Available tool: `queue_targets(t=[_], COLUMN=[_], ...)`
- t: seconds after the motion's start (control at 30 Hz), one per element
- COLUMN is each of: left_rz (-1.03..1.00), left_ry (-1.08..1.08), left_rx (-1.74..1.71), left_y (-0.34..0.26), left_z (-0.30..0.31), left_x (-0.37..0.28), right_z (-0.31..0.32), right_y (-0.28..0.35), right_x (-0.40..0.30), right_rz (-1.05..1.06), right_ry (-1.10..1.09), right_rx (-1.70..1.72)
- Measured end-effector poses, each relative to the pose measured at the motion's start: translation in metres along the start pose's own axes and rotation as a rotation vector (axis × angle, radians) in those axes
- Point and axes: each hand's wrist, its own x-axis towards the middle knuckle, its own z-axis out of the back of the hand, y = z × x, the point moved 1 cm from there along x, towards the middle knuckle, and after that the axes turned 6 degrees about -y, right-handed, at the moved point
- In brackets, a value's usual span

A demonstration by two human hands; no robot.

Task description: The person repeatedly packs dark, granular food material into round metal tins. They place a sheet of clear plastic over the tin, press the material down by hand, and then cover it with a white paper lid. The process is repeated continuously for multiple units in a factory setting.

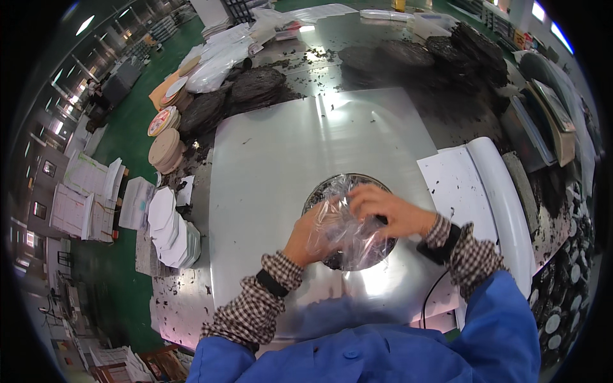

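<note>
A round, dark cake [330, 261], which looks like dried seaweed, lies on a shiny metal sheet [268, 177] in front of me. Crumpled clear plastic film [352, 239] covers much of its top. My left hand [313, 232] grips the film at the cake's left side, its fingers partly hidden under the shiny folds. From the right, my right hand [390, 210] bends over the cake with curled fingers on the film. A small dark patch shows between its thumb and fingers; I cannot tell what it is.
Stacks of dark round cakes [256, 88] stand beyond the sheet, more [407, 52] at the far right. At left are round card discs [165, 151] and white paper pieces [167, 230]. A white roll [500, 206] and a plastic bin [527, 134] stand at right. Dark crumbs litter the table.
</note>
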Motion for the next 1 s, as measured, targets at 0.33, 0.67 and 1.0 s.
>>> queue_targets(t=[0.33, 0.67, 1.0], left_rz=[-0.047, -0.248, -0.017], left_ry=[-0.126, 0.01, -0.159], left_rx=[0.218, 0.409, 0.409], left_y=[-0.048, -0.047, -0.059], left_z=[-0.03, -0.026, -0.062], left_x=[-0.005, 0.032, 0.015], right_z=[-0.009, -0.039, 0.069], right_y=[-0.008, 0.023, 0.192], right_x=[-0.014, -0.07, -0.433], right_rz=[-0.271, -0.266, -1.402], right_ry=[-0.286, -0.203, -0.707], right_rx=[0.059, -0.288, -0.633])
